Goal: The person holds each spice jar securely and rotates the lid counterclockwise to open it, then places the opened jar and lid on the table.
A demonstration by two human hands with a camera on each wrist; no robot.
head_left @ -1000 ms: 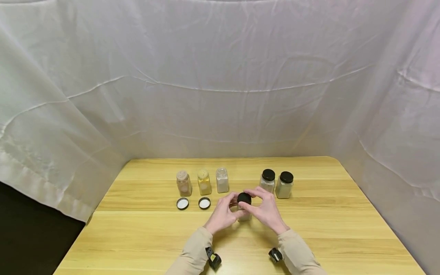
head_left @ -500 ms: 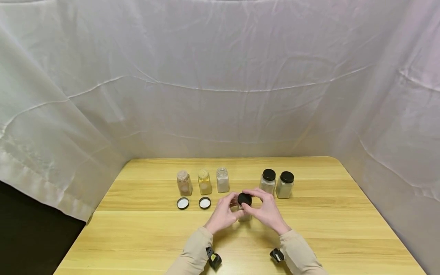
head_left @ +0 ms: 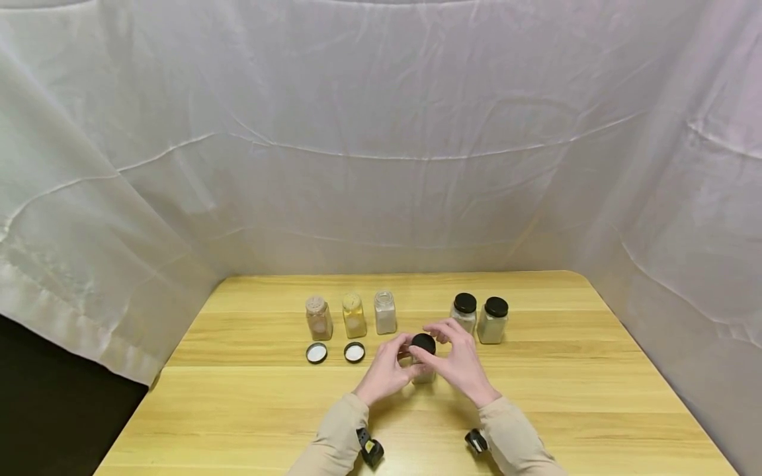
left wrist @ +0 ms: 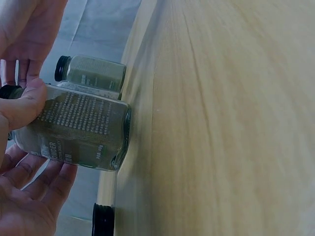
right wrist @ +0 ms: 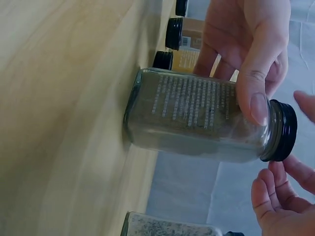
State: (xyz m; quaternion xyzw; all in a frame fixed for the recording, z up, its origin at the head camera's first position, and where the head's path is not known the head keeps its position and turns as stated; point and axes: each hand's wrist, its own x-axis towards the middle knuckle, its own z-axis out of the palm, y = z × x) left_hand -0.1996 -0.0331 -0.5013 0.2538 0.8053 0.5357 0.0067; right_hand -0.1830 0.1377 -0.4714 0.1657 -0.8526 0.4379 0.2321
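Observation:
A square glass spice jar point(right wrist: 197, 108) of brownish powder stands upright on the table, its black lid point(right wrist: 285, 130) still on top. My left hand point(head_left: 383, 373) grips the jar near its neck, thumb on one side and fingers round the other. Around the lid is my right hand point(head_left: 460, 363), its fingers curved loosely. In the right wrist view its thumb point(right wrist: 306, 104) is apart from the lid, while a fingertip lies close to the lid's lower edge; whether it touches is unclear. The left wrist view shows printed text on the jar point(left wrist: 74, 128).
Three uncapped jars, pinkish point(head_left: 319, 320), yellow point(head_left: 354, 318) and whitish point(head_left: 385, 314), stand at back left. Two upturned black lids point(head_left: 316, 352) lie before them. Two capped jars point(head_left: 464, 314) stand at back right. A grey-white curtain point(head_left: 381, 165) surrounds the wooden table.
My right hand's fingers have come off the lid and lifted slightly, after gripping it half a second ago. The left hand and the jar have stayed in place.

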